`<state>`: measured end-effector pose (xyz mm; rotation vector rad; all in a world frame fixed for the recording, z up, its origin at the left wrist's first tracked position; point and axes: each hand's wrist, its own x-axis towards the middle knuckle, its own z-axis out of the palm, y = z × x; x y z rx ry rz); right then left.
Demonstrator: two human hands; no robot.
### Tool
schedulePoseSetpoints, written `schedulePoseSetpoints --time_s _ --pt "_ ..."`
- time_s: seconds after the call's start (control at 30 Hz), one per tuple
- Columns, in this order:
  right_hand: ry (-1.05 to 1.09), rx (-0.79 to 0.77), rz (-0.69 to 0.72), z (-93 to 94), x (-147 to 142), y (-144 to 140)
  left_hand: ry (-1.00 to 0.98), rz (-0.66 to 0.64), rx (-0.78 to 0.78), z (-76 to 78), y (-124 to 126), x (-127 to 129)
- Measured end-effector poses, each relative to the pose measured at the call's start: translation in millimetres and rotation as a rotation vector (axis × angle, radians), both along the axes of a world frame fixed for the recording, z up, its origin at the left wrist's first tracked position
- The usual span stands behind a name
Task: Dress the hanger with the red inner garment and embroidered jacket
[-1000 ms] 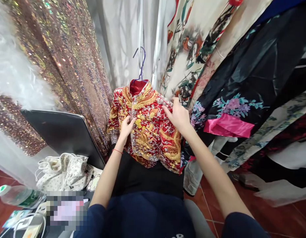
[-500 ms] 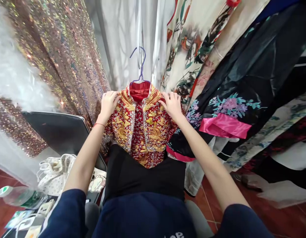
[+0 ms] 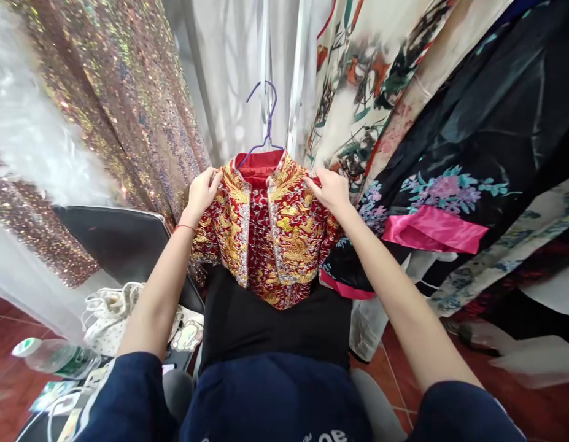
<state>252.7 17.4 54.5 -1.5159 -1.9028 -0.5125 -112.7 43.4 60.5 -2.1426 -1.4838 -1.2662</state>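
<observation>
A red jacket (image 3: 284,227) with gold embroidery and silver-trimmed front edges hangs on a purple hanger (image 3: 269,116), upright before me. Its lower part lies over the black cloth (image 3: 275,325) on my lap. My left hand (image 3: 204,191) pinches the jacket's shoulder on the left side. On the other shoulder, my right hand (image 3: 329,187) has its fingers closed on the fabric. The hanger's lower bar is mostly hidden inside the collar.
Sequined fabric (image 3: 127,110) hangs at left above a dark chair back (image 3: 113,245). A drawstring bag (image 3: 112,316) and a plastic bottle (image 3: 58,358) are at lower left. Black floral garments (image 3: 450,153) and a white printed dress (image 3: 358,80) hang at right.
The right hand has shifted slightly outward and its fingers have closed more on the shoulder. The jacket is spread a little wider, and the view has shifted slightly.
</observation>
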Motion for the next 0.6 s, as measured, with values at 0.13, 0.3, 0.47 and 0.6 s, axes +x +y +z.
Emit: schedulePoseSetpoints --time_s 0.13,0.3,0.47,0.6 --pt "0.086 0.005 -0.036 -9.5 -1 3 -0.046 0.145 0.028 -14.6 -7 9" --pt "0.219 0.066 -0.131 -17.6 -15 12 -0.177 0.242 0.042 -23.6 -13 24" --pt "0.252 0.108 -0.125 -33.3 -26 0 -0.179 0.160 0.051 -26.4 -16 27" --pt "0.439 0.197 -0.171 -83.6 -57 -30 -0.211 0.072 0.104 -43.2 -30 33"
